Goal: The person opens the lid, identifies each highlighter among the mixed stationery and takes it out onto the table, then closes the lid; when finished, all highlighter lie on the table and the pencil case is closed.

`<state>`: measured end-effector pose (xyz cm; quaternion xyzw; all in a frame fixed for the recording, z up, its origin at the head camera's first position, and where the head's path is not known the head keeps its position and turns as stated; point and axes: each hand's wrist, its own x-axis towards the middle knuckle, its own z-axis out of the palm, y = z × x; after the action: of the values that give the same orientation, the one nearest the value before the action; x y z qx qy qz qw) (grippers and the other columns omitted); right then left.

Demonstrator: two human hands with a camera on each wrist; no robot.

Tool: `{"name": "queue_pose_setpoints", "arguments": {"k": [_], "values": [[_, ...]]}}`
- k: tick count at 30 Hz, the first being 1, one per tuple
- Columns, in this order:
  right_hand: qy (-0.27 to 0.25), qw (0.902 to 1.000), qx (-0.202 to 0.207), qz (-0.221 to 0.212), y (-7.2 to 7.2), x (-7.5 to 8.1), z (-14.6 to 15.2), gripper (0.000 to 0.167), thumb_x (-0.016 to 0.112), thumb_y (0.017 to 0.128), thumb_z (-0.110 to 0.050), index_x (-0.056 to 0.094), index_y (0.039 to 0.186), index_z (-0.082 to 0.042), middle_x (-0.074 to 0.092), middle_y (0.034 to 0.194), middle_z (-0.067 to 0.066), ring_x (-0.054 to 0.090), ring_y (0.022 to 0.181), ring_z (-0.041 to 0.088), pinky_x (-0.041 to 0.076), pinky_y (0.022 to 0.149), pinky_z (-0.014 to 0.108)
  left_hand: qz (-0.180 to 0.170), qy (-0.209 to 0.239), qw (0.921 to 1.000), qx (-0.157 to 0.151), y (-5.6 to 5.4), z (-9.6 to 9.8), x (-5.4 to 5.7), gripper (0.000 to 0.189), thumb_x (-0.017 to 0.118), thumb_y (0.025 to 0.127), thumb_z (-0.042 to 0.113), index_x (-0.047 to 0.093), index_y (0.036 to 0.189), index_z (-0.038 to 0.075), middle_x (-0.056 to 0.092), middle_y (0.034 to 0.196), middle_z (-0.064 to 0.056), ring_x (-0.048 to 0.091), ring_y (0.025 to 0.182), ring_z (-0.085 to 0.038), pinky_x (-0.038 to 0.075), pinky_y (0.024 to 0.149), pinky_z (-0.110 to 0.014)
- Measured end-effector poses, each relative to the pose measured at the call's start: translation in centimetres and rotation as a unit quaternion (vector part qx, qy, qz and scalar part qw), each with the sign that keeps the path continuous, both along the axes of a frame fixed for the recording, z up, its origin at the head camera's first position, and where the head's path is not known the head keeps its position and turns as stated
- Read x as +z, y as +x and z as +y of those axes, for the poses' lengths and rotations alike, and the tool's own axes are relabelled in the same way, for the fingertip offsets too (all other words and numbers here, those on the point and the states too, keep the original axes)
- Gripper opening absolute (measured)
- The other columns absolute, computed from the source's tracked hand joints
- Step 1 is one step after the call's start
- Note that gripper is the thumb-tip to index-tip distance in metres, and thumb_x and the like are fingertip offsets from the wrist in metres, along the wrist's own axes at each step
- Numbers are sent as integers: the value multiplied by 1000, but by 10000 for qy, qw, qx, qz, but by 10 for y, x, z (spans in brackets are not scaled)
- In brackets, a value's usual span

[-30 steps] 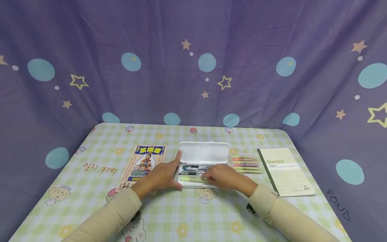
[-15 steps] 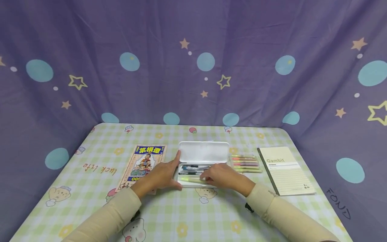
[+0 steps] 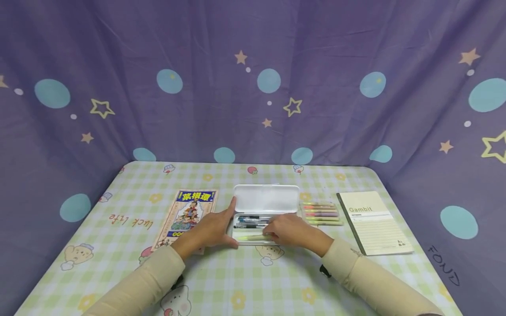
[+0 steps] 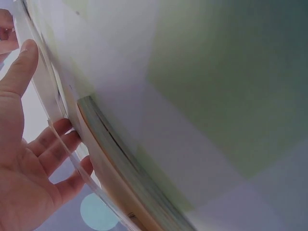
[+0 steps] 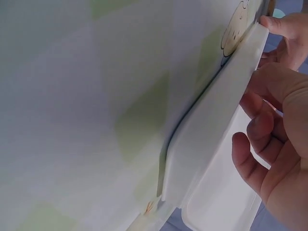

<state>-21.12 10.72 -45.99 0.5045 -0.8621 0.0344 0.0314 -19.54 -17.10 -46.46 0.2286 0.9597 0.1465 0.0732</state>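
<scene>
A white pencil case [image 3: 266, 199] lies with its lid raised in the middle of the table; several clear-barrelled pens [image 3: 251, 222] lie along its back. My left hand [image 3: 213, 228] rests against the case's left end, thumb by the front corner and forefinger stretched toward the lid. Over the case's right part, my right hand [image 3: 290, 230] pinches a pale yellow highlighter [image 3: 253, 238], which lies low along the front of the case; its right end is hidden by the fingers. In the right wrist view, the case's front wall [image 5: 202, 130] runs beside curled fingers [image 5: 250, 159].
Right of the case sits a clear pack of coloured highlighters [image 3: 322, 214], then a Gambit notebook [image 3: 375, 224]. A comic-covered book [image 3: 191, 215] lies to the left, partly under my left arm. A purple curtain [image 3: 269, 105] stands behind the checked tablecloth [image 3: 253, 281].
The highlighter's left end rose slightly half a second ago and now lies lower, nearer the case's front wall. My right hand shifted very little; my left hand has stayed in place.
</scene>
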Motion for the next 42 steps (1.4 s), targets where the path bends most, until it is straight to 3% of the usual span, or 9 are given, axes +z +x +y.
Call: {"name": "queue_pose_setpoints", "arguments": {"k": [5, 9, 12, 16, 21, 32, 42], "values": [[-88, 9999, 92, 109, 1, 4, 6, 24, 69, 82, -2, 61, 73, -23, 42, 68, -9, 27, 62, 3, 19, 51, 16, -13, 11, 10000, -2, 0, 1, 1, 142, 86, 69, 62, -3, 164, 6, 40, 161, -14, 60, 130, -38, 47, 112, -49], [-299, 9995, 52, 45, 0, 5, 15, 27, 68, 80, -1, 76, 86, -26, 51, 72, -9, 28, 62, 2, 20, 51, 16, 26, 10, 10000, -20, 0, 0, 0, 143, 87, 68, 62, -3, 164, 5, 41, 160, -15, 62, 128, -39, 48, 110, -49], [-509, 9986, -22, -158, -1, 4, 22, 33, 69, 81, -3, 81, 101, -26, 63, 80, -9, 39, 63, -1, 26, 53, 13, 42, 13, 10000, -7, 0, 0, -1, 143, 87, 68, 62, -2, 164, 5, 43, 160, -15, 63, 125, -39, 49, 110, -49], [-731, 9968, -21, -326, -5, 4, 31, 34, 70, 80, -4, 81, 105, -24, 70, 85, -7, 55, 68, 1, 38, 55, 12, 28, 31, 10000, 30, 0, -1, -2, 144, 87, 67, 62, -3, 164, 6, 44, 159, -15, 63, 125, -38, 49, 110, -49], [-971, 9938, 13, -533, -9, 3, 41, 30, 72, 85, -6, 81, 110, -19, 73, 90, -4, 61, 70, 4, 47, 61, 16, 2, 49, 10000, 59, 0, -1, -2, 144, 87, 67, 63, -4, 164, 8, 41, 161, -14, 61, 129, -38, 47, 112, -49], [-1326, 9892, -181, -592, -13, 12, 67, 28, 71, 87, -5, 81, 109, -17, 69, 83, -7, 35, 62, -5, 35, 57, 15, 8, 3, 10000, 53, 0, -2, -5, 145, 85, 67, 66, -6, 164, 10, 39, 162, -11, 57, 134, -36, 44, 115, -49], [-1665, 9807, -609, -820, -24, 24, 104, 30, 69, 87, -2, 81, 110, -16, 72, 87, -5, 41, 62, -1, 40, 56, 16, -23, -1, 10000, 86, 1, -1, -3, 144, 86, 67, 65, -6, 164, 10, 38, 163, -11, 56, 135, -36, 43, 116, -49]]}}
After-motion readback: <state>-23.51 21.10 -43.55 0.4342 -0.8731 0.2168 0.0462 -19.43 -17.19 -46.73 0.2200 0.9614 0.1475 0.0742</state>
